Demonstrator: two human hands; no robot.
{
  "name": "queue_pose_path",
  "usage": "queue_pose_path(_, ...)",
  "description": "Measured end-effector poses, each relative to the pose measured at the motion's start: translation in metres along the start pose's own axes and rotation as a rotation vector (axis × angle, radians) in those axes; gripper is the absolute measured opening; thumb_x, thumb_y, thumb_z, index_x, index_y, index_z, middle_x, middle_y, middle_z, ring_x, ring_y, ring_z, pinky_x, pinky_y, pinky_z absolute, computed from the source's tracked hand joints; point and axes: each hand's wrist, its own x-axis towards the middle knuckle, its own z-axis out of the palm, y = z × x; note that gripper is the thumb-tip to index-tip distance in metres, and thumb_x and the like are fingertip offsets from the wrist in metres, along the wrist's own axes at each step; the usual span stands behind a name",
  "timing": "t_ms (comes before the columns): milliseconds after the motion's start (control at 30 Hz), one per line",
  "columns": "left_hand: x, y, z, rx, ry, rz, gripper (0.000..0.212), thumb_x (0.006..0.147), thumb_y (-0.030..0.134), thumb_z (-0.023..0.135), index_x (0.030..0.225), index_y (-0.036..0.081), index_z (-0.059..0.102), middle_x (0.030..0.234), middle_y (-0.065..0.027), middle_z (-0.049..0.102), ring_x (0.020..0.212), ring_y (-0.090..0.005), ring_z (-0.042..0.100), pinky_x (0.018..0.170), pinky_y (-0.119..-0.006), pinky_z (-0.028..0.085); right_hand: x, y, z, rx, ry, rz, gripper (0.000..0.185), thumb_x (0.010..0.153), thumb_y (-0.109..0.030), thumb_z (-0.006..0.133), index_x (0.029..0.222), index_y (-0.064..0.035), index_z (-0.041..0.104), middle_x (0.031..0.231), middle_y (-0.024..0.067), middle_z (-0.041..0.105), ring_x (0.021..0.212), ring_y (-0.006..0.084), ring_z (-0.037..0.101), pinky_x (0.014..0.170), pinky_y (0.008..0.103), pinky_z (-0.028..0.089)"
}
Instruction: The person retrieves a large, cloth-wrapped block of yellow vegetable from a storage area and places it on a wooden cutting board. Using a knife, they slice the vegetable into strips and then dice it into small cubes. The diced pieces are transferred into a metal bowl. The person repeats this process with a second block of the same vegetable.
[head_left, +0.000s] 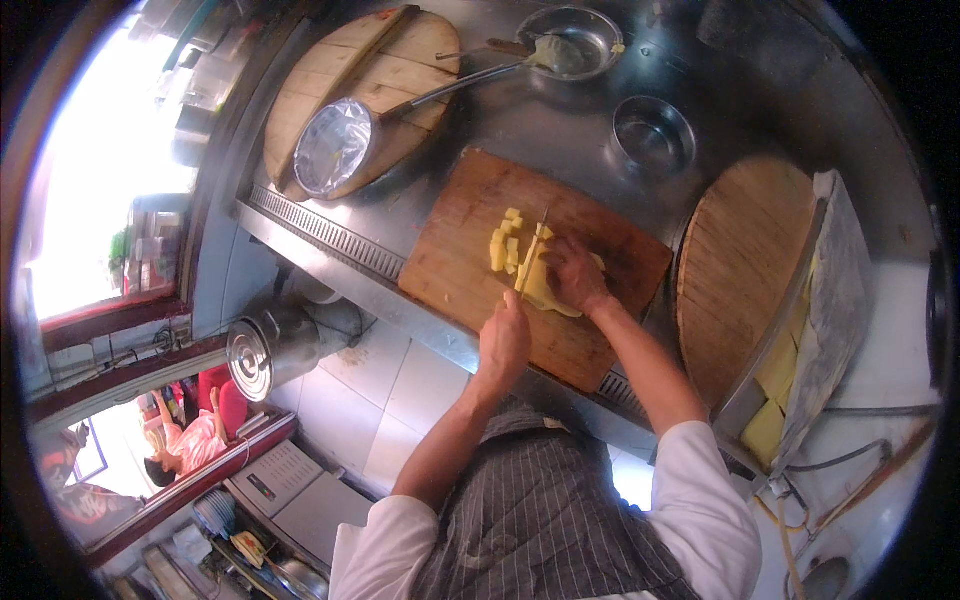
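Note:
A wooden cutting board (457, 240) lies tilted on the steel counter before me. My left hand (506, 334) grips the handle of a knife (532, 259), whose blade stands on edge across a yellow, soft-looking slab of food (541, 289). Just right of the blade, my right hand (576, 271) rests on that slab with bent fingers, pressing it against the board. Left of the knife lie several small yellow cut pieces (498, 250). The slab's far part is hidden under my right hand.
Around the board stand a round wooden lid (420, 56) bearing a plastic-lined pot (335, 148), a metal bowl with a ladle (596, 45), an empty-looking metal bowl (654, 136), another round wooden lid (739, 270) and a cloth-covered tray (836, 247). A person (196, 442) is beyond the lower-left opening.

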Motion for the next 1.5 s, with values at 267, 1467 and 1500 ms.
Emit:
queue_pose_path(267,0.005,-0.023,0.035,-0.091,0.108,0.038,0.013,0.085,0.007,0.044,0.095,0.001,0.038,0.072,-0.0274,0.058,0.067,-0.0460,0.057,0.058,-0.054,0.043,-0.003,0.003,0.013,-0.074,-0.022,-0.007,0.032,0.073,-0.009,0.059,0.105,-0.0045,0.059,0.123,0.0145,0.047,0.121,0.0345,0.039,0.097,0.0428,0.041)
queue_pose_path(1467,0.003,-0.011,0.028,-0.253,0.023,0.072,0.009,0.085,0.007,0.044,0.089,0.001,0.038,0.070,-0.0255,0.057,0.067,-0.0446,0.056,0.054,-0.052,0.040,-0.028,0.013,0.000,-0.148,0.173,-0.081,0.039,0.065,-0.017,0.068,0.101,-0.0051,0.059,0.115,0.0141,0.049,0.116,0.0334,0.041,0.099,0.0469,0.036)
queue_pose_path(1500,0.002,-0.008,0.028,-0.177,0.013,0.105,0.010,0.086,0.008,0.044,0.089,0.001,0.038,0.070,-0.0260,0.057,0.067,-0.0447,0.056,0.055,-0.053,0.040,-0.030,0.013,-0.001,-0.165,0.161,-0.074,0.038,0.065,-0.017,0.068,0.100,-0.0051,0.059,0.115,0.0141,0.049,0.116,0.0332,0.041,0.099,0.0472,0.036)
